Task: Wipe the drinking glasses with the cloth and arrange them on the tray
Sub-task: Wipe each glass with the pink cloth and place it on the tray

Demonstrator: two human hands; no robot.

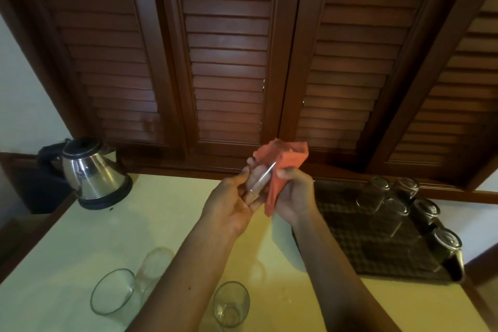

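Your left hand (231, 205) grips a clear glass (260, 179) above the pale table (80, 237), its mouth hidden inside the orange cloth (280, 167) your right hand (293, 197) pinches; five upturned glasses (398, 213) crowd the dark checked tray (350, 226).

Held above table (167, 213) centre, before louvred shutters (229, 62): glass (260, 178) in left hand (231, 205), cloth (280, 167) in right hand (293, 197), cloth touching glass on its right side. Far left on table, near back edge: electric kettle (91, 172). Right side of table: tray (350, 245), reaching to right edge. On tray, inverted: five glasses, two at back (373, 194) (404, 188), two further forward (390, 213) (424, 213), one nearest at right (444, 245). Near edge of table, left of left forearm: two glasses (113, 291) (155, 267), just beside each other. Between forearms, near edge: one upright glass (231, 304).
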